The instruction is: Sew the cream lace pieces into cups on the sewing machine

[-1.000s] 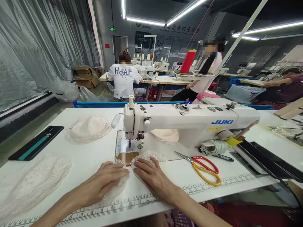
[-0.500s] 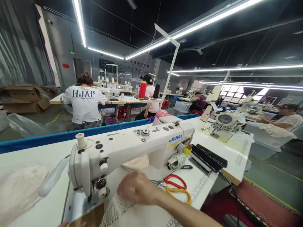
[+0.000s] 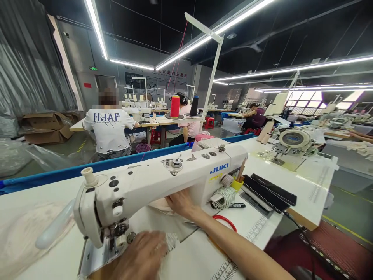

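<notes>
A white JUKI sewing machine stands across the white table in front of me. My left hand is low by the needle end, lying on white mesh fabric; motion smears its fingers. My right hand reaches under the machine's arm and closes on a cream fabric piece lying behind it, with the fingertips partly hidden. My right forearm crosses the red-handled scissors.
A coil of white cord, a yellow cup and black flat devices sit right of the machine. A pale fabric pile lies at the left. Red and black thread cones stand behind. A person in a white shirt sews beyond.
My view swung up and to the right. My right hand left the mesh fabric at the needle and reached back under the machine's arm to the cream piece. My left hand stayed on the mesh.
</notes>
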The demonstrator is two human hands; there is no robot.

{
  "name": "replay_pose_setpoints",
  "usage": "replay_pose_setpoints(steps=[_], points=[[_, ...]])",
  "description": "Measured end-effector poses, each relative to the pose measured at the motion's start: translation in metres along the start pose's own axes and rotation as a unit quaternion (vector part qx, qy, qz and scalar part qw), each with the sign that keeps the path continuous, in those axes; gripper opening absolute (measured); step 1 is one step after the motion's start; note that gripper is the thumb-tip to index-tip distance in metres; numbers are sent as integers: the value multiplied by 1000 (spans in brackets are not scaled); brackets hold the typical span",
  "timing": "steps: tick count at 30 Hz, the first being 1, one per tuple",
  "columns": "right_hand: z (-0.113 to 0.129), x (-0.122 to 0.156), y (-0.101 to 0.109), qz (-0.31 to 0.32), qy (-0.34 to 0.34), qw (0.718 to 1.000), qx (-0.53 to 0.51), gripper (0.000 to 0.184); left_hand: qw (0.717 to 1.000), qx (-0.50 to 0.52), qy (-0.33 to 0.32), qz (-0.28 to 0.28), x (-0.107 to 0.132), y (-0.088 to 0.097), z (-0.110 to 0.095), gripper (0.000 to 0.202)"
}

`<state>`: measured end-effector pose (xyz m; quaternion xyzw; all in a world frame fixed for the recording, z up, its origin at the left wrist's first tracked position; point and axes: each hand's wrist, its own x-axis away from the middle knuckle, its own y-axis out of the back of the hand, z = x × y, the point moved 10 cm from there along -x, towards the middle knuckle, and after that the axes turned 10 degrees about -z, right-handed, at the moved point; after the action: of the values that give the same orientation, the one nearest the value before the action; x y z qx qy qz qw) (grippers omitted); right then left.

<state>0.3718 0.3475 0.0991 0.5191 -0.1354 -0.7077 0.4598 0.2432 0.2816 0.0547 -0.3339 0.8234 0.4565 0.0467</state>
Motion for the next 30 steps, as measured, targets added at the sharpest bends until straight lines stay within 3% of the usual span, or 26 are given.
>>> replay_pose_setpoints(steps=[3, 7, 10, 12, 14, 17, 18, 20, 21, 24, 26, 29, 30], points=[[15, 6, 21, -17, 23, 999, -26, 17, 994, -75, 62, -45, -46, 5, 3, 43], [45, 33, 66, -22, 66, 994, -81, 20, 992, -60, 92, -57, -74, -3, 11, 35], [47, 52, 115, -84, -3, 986, -142, 23, 990, -28, 118, -68, -79, -1, 14, 31], [47, 59, 131, -77, -45, 978, -188, 25, 989, 4, 132, -70, -79, 4, 5, 26], [50, 63, 135, -47, -50, 973, -221, 30, 988, 40, 134, -60, -77, 9, -18, 29], [48, 64, 131, -35, -59, 970, -234, 34, 969, 178, 170, -25, -65, 4, -60, 62], [45, 65, 129, -32, -68, 970, -229, 33, 936, 287, 204, -10, -59, -3, -72, 70], [41, 67, 122, -14, -87, 971, -222, 32, 879, 406, 251, -4, -46, -14, -91, 66], [41, 68, 118, -1, -94, 969, -230, 32, 870, 412, 271, -14, -40, -17, -94, 61], [47, 79, 111, 59, -88, 952, -286, 35, 903, 293, 312, -39, -25, -18, -93, 35], [57, 92, 108, 108, -57, 949, -292, 40, 908, 261, 326, -30, -19, -19, -94, 32], [67, 112, 107, 142, -12, 962, -235, 73, 902, 247, 354, -9, -11, -23, -96, 29], [68, 117, 107, 137, -6, 966, -220, 68, 902, 235, 363, -1, -8, -23, -95, 28]])
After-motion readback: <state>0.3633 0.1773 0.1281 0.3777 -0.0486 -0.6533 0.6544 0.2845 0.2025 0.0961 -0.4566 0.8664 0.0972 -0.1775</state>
